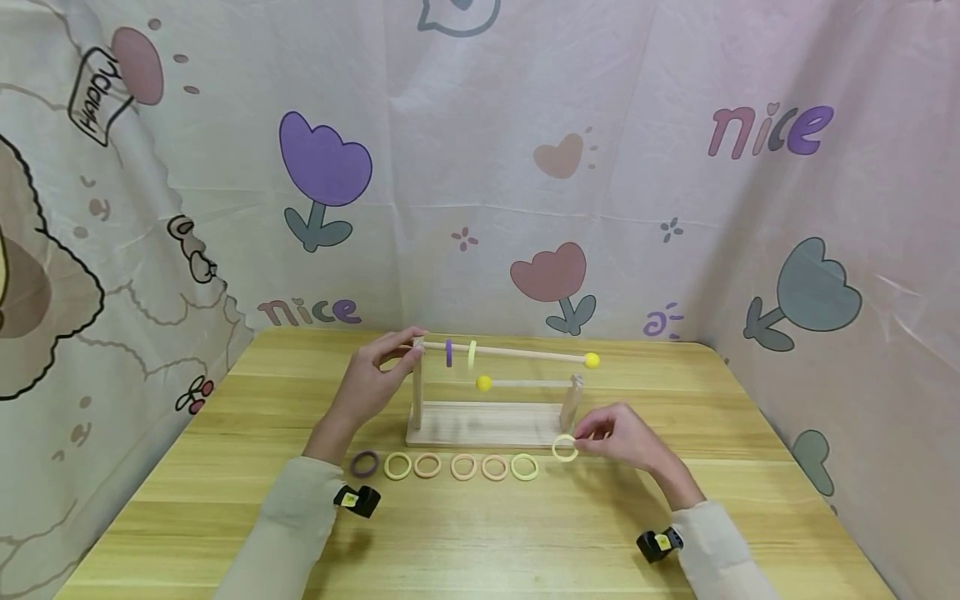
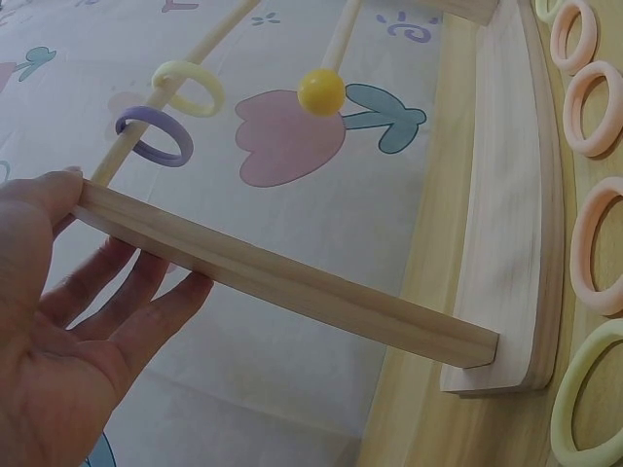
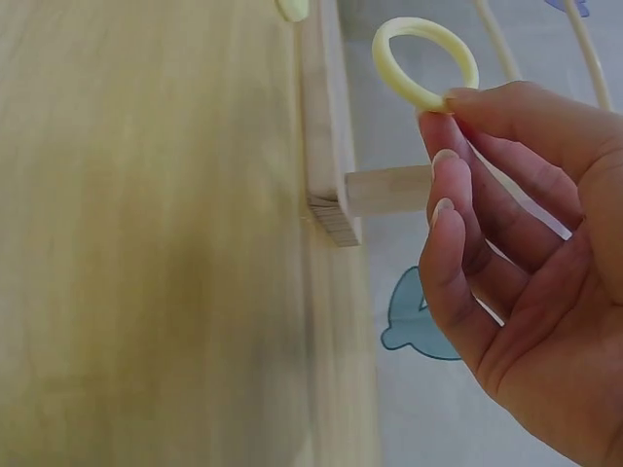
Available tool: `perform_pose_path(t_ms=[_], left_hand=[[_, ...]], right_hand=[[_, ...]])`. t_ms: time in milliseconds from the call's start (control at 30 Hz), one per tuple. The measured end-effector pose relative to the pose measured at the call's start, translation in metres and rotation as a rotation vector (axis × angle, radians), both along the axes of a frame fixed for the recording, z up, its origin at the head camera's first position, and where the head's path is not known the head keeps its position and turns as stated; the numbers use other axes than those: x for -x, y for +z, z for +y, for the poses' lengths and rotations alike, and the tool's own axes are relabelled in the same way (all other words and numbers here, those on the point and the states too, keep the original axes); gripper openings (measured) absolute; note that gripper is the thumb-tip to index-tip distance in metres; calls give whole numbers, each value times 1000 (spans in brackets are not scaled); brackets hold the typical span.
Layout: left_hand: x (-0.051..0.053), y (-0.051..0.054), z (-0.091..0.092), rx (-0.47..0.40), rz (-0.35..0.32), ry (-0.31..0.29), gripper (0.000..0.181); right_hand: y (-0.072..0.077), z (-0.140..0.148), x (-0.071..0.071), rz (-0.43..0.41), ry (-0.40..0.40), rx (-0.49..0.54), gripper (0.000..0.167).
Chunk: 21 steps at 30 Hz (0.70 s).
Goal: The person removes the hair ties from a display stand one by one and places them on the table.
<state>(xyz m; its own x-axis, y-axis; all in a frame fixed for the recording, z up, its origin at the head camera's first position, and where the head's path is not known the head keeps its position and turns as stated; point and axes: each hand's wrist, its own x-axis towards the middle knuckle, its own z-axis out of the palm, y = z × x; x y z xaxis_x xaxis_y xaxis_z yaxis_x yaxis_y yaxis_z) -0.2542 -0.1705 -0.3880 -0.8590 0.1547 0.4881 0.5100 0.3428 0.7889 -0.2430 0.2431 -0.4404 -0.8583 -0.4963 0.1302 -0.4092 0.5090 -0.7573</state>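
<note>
Cloth (image 1: pixel 450 167) behind the table (image 1: pixel 480 542) shows me the word "nice" two times, high at right (image 1: pixel 771 131) and low at left (image 1: pixel 309 312). The right hand (image 1: pixel 618 435) pinches a pale yellow ring (image 3: pixel 391 78) near the right end of the wooden stand (image 1: pixel 487 425), while the left hand (image 1: pixel 367 379) grips the top of its left post (image 1: pixel 417 392). Six other rings (image 1: pixel 453 468) lie in one row before the stand.

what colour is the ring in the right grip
Pale yellow; the ring shows best in the right wrist view.
</note>
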Motion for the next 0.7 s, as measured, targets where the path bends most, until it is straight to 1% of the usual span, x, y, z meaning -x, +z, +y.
perform_pose_path(t_ms=[233, 333, 500, 700], left_hand=[[0, 0, 0, 3, 3, 4, 33], [0, 0, 0, 4, 5, 6, 33], [0, 0, 0, 6, 9, 8, 33], [0, -1, 0, -3, 13, 2, 33]], right_hand=[[-9, -1, 4, -41, -2, -24, 10], [-12, -1, 5, -59, 10, -22, 11], [-16, -1, 6, -81, 30, -16, 12], [-19, -2, 6, -92, 36, -43, 10]])
